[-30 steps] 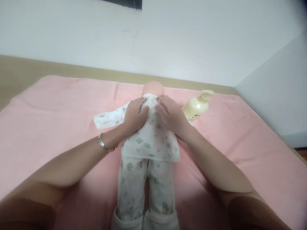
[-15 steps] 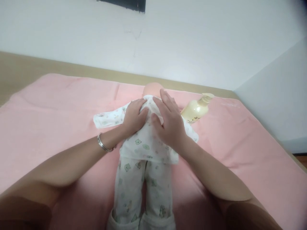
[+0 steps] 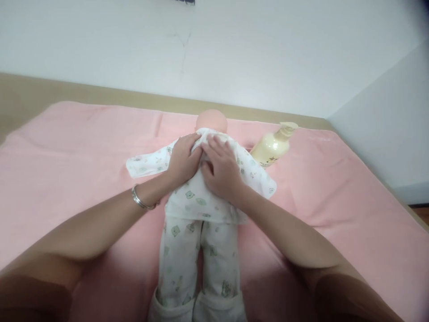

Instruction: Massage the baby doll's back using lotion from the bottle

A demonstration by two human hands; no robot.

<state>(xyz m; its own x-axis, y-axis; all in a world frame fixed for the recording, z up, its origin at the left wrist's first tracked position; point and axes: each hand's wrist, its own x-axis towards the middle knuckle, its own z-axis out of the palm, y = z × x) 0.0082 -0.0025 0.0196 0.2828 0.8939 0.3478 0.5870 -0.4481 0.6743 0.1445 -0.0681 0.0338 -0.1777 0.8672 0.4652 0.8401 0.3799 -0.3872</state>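
A baby doll [image 3: 212, 120] lies stretched out on a pink sheet, its bald head at the far end and its face not visible. It wears a white long-sleeved top [image 3: 208, 208] and white trousers [image 3: 181, 264], both printed with small green animals. My left hand [image 3: 184, 156] rests flat on the left side of the upper body, fingers extended toward the neck. Beside it, my right hand [image 3: 223, 167] lies on the right of the upper body, fingers spread a little. Neither hand grasps anything.
A pale yellow pump bottle [image 3: 273, 145] leans at a tilt just beyond the doll's right sleeve. The pink sheet [image 3: 83, 152] covers a bed or table with a tan edge [image 3: 100, 91] along the white wall [image 3: 254, 58]. A second wall [image 3: 398, 125] stands at the right.
My right hand has come down and leftward from above the doll's right shoulder onto its upper body. My left hand stays in place. The camera view has shifted slightly.
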